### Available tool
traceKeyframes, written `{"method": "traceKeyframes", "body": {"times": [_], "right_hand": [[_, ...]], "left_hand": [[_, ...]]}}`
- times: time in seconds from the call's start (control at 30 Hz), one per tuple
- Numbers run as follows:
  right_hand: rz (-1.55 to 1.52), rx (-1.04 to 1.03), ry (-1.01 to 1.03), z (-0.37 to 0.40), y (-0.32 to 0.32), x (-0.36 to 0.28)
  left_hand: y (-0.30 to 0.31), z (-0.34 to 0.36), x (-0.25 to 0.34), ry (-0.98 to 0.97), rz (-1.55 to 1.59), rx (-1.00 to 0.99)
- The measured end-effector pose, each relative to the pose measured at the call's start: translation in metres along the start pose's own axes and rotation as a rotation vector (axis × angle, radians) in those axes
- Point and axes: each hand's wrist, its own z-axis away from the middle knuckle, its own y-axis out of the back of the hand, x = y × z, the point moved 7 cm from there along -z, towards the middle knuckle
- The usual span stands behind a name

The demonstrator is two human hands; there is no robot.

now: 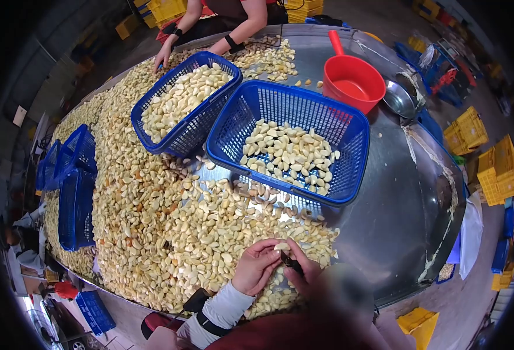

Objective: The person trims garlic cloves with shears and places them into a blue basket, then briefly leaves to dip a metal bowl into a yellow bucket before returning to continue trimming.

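At the near edge of the metal table, my left hand [255,269] pinches a pale garlic clove [282,247] between its fingertips. My right hand [305,267] is closed around a small dark-handled knife [291,262], close against the clove. The blade is too small to make out clearly. Beneath and around both hands spreads a thick heap of peeled garlic cloves [204,221]. Beyond my hands stands a blue basket [356,151] with a layer of cloves on its bottom. To its left, another blue basket [192,131] is filled higher with cloves.
A red dipper [355,81] and a metal bowl [399,99] sit at the table's far right. Bare metal tabletop [385,192] shows on the right. More blue baskets [76,204] rest on the left. Across the table, a co-worker's hand [163,55] reaches into the garlic.
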Motion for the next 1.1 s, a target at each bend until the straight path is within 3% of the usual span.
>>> {"method": "traceKeyframes", "body": {"times": [0.07, 0.13, 0.17, 0.23, 0.33, 0.4, 0.47, 0.53, 0.6, 0.63, 0.73, 0.77, 0.83, 1.0, 1.1], "right_hand": [[-0.022, 0.019, -0.036, -0.001, -0.001, 0.003], [0.023, 0.107, 0.177, -0.003, 0.002, -0.006], [0.021, 0.107, 0.176, -0.006, 0.002, -0.003], [-0.49, 0.107, -0.306, -0.009, -0.003, 0.04], [-0.726, 0.112, -0.393, -0.01, 0.001, 0.056], [-0.746, 0.069, -0.371, -0.009, 0.001, 0.062], [-0.683, 0.076, -0.361, -0.009, 0.005, 0.068], [-0.625, 0.064, -0.272, -0.01, 0.015, 0.053], [-0.528, 0.026, -0.25, -0.012, 0.018, 0.052], [-0.516, -0.024, -0.239, -0.013, 0.017, 0.059], [-0.518, -0.049, -0.22, -0.017, 0.02, 0.062], [-0.516, -0.048, -0.234, -0.018, 0.021, 0.064], [-0.521, -0.045, -0.241, -0.019, 0.025, 0.066], [-0.547, 0.016, -0.255, -0.021, 0.035, 0.074], [-0.54, 0.028, -0.247, -0.021, 0.037, 0.079]], "left_hand": [[-0.004, 0.003, 0.001, -0.104, -0.002, 0.026], [0.002, 0.005, -0.005, -0.107, 0.012, 0.008], [0.004, 0.007, -0.006, -0.128, -0.022, 0.022], [-0.002, 0.008, -0.002, -0.148, -0.056, 0.038], [-0.031, 0.001, 0.025, -0.218, -0.016, 0.02], [-0.07, -0.011, 0.079, -0.545, -0.393, 0.002], [-0.122, -0.03, 0.13, -0.719, -0.994, -0.037], [-0.163, -0.056, 0.159, -1.051, -1.528, 0.004], [-0.185, -0.092, 0.173, -1.146, -1.856, 0.103], [-0.186, -0.121, 0.171, -1.162, -1.895, 0.016], [-0.179, -0.201, 0.149, -0.913, -2.3, -0.083], [-0.18, -0.219, 0.141, -0.918, -2.302, -0.086], [-0.168, -0.255, 0.127, -0.521, -2.603, 0.063], [-0.169, -0.272, 0.111, -0.369, -2.719, -0.07], [-0.163, -0.278, 0.113, -0.436, -2.668, -0.049]]}}
